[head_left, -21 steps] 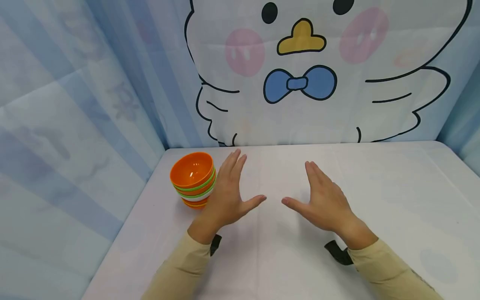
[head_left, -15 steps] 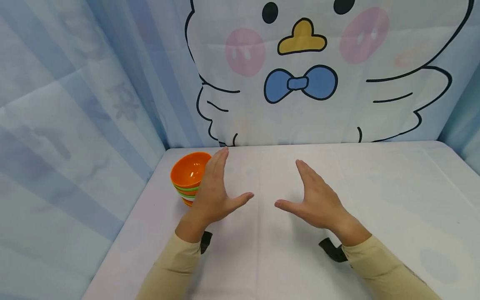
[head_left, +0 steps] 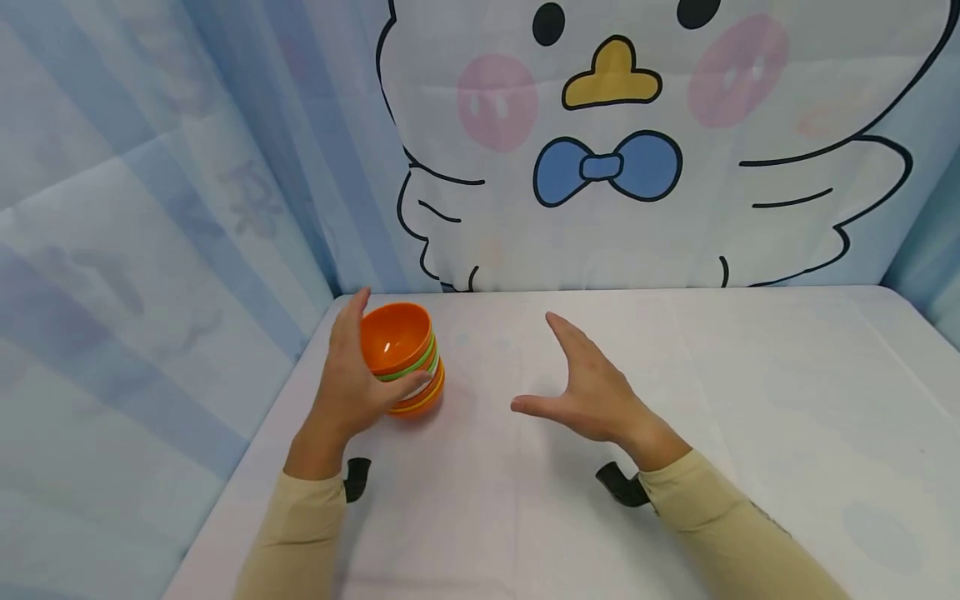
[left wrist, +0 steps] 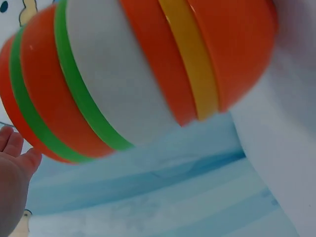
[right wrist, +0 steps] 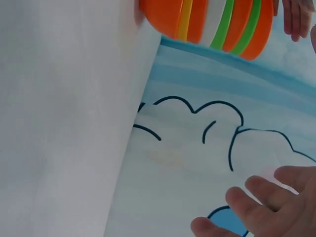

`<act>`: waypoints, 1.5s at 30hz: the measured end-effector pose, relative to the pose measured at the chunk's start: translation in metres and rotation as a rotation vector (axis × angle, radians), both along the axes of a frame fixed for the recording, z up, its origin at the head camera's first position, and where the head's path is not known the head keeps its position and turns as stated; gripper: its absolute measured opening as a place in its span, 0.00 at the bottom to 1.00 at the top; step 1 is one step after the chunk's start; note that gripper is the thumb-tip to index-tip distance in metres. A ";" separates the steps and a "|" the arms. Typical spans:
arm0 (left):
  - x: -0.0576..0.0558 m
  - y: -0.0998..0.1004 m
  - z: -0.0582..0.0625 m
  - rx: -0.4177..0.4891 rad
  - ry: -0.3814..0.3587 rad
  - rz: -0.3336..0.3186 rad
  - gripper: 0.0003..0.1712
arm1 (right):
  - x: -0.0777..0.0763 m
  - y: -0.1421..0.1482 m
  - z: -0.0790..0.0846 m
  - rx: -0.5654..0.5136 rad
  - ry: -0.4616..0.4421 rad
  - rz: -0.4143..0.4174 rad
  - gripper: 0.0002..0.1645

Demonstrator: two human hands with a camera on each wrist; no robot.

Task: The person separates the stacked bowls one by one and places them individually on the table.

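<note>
A stack of nested bowls [head_left: 397,337] in orange, green, white and yellow stands at the table's back left, the top orange one facing up. My left hand [head_left: 345,383] is at the stack's left side, its fingers straight and the thumb spread across the front; whether it touches the bowls I cannot tell. In the left wrist view the stacked bowls [left wrist: 113,74] fill the upper part, with part of the hand at the lower left. My right hand [head_left: 596,392] hovers right of the stack, apart from it, thumb and fingers spread with nothing between them.
A white cloth covers the table [head_left: 750,400]. Behind it hangs a backdrop [head_left: 600,233] with a cartoon character wearing a blue bow tie. A pale blue patterned curtain [head_left: 150,292] runs along the left side.
My left hand has moved left, passing from the stack's right side to its left side. The right hand has moved left towards the bowls. The stack has stayed in place on the table.
</note>
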State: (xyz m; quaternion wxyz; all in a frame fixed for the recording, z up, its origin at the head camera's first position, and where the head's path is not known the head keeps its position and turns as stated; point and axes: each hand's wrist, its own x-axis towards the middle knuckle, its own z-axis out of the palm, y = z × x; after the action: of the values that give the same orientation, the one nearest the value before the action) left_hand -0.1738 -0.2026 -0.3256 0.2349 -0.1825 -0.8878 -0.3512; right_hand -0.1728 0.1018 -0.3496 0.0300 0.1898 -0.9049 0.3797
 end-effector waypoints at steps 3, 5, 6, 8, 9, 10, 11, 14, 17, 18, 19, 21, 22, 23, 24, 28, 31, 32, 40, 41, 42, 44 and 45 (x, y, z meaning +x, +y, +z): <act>0.000 -0.012 -0.001 0.027 -0.088 0.063 0.68 | -0.002 -0.010 0.000 -0.052 -0.002 0.016 0.70; 0.000 -0.018 -0.002 0.045 -0.143 0.093 0.69 | -0.002 -0.016 -0.001 -0.090 -0.004 0.028 0.70; 0.000 -0.021 -0.004 0.054 -0.165 0.104 0.69 | -0.003 -0.020 -0.002 -0.107 -0.006 0.030 0.70; -0.001 -0.027 -0.007 0.082 -0.204 0.112 0.69 | -0.004 -0.025 -0.004 -0.131 -0.008 0.035 0.69; -0.002 -0.030 -0.010 0.100 -0.217 0.110 0.69 | -0.004 -0.028 -0.005 -0.139 -0.009 0.039 0.69; -0.004 -0.032 -0.012 0.123 -0.233 0.105 0.68 | -0.005 -0.031 -0.005 -0.146 -0.012 0.041 0.69; -0.005 -0.034 -0.016 0.142 -0.244 0.094 0.68 | -0.006 -0.034 -0.006 -0.149 -0.015 0.043 0.68; -0.011 -0.039 -0.026 0.213 -0.287 0.051 0.67 | -0.009 -0.041 -0.007 -0.152 -0.027 0.053 0.68; -0.017 -0.042 -0.035 0.268 -0.340 0.019 0.67 | -0.014 -0.047 -0.009 -0.145 -0.028 0.066 0.67; -0.019 -0.042 -0.037 0.287 -0.360 0.011 0.67 | -0.015 -0.048 -0.009 -0.144 -0.030 0.070 0.67; -0.020 -0.042 -0.039 0.302 -0.383 0.009 0.67 | -0.017 -0.050 -0.009 -0.139 -0.032 0.072 0.67; -0.023 -0.043 -0.042 0.328 -0.428 0.006 0.68 | -0.019 -0.053 -0.008 -0.134 -0.038 0.078 0.66; -0.024 -0.044 -0.044 0.339 -0.450 0.004 0.69 | -0.020 -0.055 -0.008 -0.132 -0.040 0.081 0.66; -0.025 -0.044 -0.045 0.349 -0.468 0.003 0.69 | -0.022 -0.057 -0.007 -0.130 -0.041 0.085 0.66; -0.026 -0.044 -0.046 0.357 -0.480 0.003 0.70 | -0.023 -0.059 -0.007 -0.129 -0.044 0.089 0.66; -0.028 -0.042 -0.050 0.390 -0.481 -0.017 0.66 | -0.028 -0.066 -0.005 -0.116 -0.046 0.102 0.65; -0.028 -0.038 -0.051 0.405 -0.457 -0.030 0.61 | -0.030 -0.070 -0.004 -0.109 -0.060 0.110 0.65; -0.028 -0.037 -0.051 0.405 -0.450 -0.032 0.60 | -0.030 -0.072 -0.004 -0.109 -0.065 0.112 0.65; -0.029 -0.032 -0.056 0.415 -0.424 -0.059 0.56 | -0.032 -0.079 -0.003 -0.117 -0.070 0.127 0.64; -0.030 -0.031 -0.057 0.419 -0.421 -0.070 0.56 | -0.033 -0.079 -0.003 -0.117 -0.066 0.129 0.64; -0.031 -0.029 -0.057 0.424 -0.418 -0.081 0.56 | -0.033 -0.080 -0.003 -0.116 -0.061 0.131 0.64; -0.031 -0.026 -0.057 0.425 -0.411 -0.107 0.56 | -0.035 -0.080 -0.003 -0.117 -0.056 0.134 0.64; -0.032 -0.024 -0.057 0.425 -0.406 -0.118 0.55 | -0.035 -0.081 -0.002 -0.118 -0.055 0.134 0.64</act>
State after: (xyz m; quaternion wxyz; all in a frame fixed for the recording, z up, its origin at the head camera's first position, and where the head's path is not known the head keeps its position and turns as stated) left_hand -0.2059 -0.2267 -0.3826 0.0645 -0.1066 -0.8109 -0.5717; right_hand -0.2082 0.0213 -0.3518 -0.0091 0.2372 -0.8668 0.4386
